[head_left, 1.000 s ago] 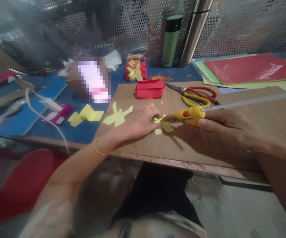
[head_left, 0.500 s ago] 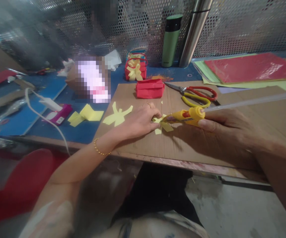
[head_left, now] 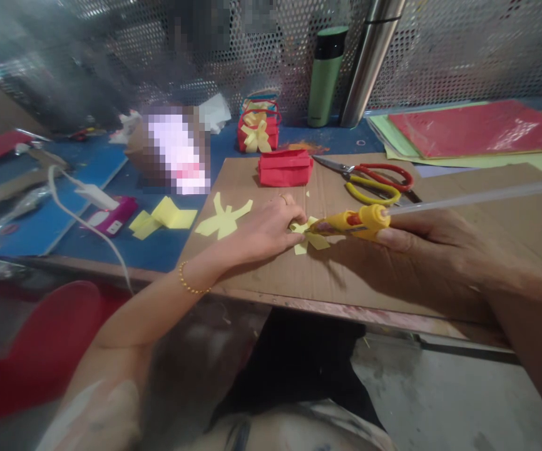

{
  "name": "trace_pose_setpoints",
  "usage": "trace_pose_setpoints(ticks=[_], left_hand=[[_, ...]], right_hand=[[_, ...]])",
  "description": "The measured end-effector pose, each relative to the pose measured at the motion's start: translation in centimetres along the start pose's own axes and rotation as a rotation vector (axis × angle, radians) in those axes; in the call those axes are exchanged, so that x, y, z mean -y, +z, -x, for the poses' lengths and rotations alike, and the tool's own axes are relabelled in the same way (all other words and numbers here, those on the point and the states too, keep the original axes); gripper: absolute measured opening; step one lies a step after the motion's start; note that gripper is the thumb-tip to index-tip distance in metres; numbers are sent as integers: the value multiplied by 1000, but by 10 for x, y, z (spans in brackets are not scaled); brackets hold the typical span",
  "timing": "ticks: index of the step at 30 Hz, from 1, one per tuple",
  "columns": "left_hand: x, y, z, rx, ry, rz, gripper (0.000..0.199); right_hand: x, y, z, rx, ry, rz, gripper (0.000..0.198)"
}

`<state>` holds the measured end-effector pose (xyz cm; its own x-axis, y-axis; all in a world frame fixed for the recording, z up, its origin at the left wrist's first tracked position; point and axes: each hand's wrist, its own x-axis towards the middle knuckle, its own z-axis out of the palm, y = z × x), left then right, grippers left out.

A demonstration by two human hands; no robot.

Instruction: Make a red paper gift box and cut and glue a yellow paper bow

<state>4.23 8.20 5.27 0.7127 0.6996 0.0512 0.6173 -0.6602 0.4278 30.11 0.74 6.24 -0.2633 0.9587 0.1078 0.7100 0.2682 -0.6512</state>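
My left hand (head_left: 275,227) rests on the brown cardboard (head_left: 261,269), its fingers pinching a small yellow paper bow (head_left: 318,242). In my right hand (head_left: 433,241) is a yellow hot glue gun (head_left: 350,220), with a clear glue stick (head_left: 477,195) sticking out of its back end. The gun's nozzle points left and meets the middle of the bow, close to my left fingertips. Left of my left hand lies another yellow paper cutout (head_left: 224,220), flat on the cardboard. Behind the hands sits a red folded-paper roll (head_left: 285,169).
Scissors (head_left: 374,181) with red and yellow handles lie behind the glue gun. Farther back stand a red paper piece with yellow bows (head_left: 258,134), a green bottle (head_left: 327,78) and a steel flask (head_left: 369,62). Yellow paper scraps (head_left: 172,214) and a purple power strip (head_left: 116,218) are at left.
Almost nothing differs. Both hands, the glue gun and the bow keep their places, with only a very slight shift of the view.
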Motion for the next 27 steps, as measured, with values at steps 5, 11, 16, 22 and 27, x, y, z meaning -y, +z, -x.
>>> trace_pose_setpoints(ticks=[5,11,16,22,27], left_hand=[[-1,-1,0,15,-10,-2,18],[-2,-2,0,15,-13,-7,18],[-1,-1,0,18,-11,-7,18],[-2,-1,0,1,1,-7,18],[0,-1,0,6,-1,-1,17]], right_hand=[[2,-2,0,5,0,6,65],[2,-4,2,-43,11,51,62],[-4,1,2,-8,-40,2,57],[-2,2,0,11,-49,-28,64],[3,-5,1,4,-13,39,72]])
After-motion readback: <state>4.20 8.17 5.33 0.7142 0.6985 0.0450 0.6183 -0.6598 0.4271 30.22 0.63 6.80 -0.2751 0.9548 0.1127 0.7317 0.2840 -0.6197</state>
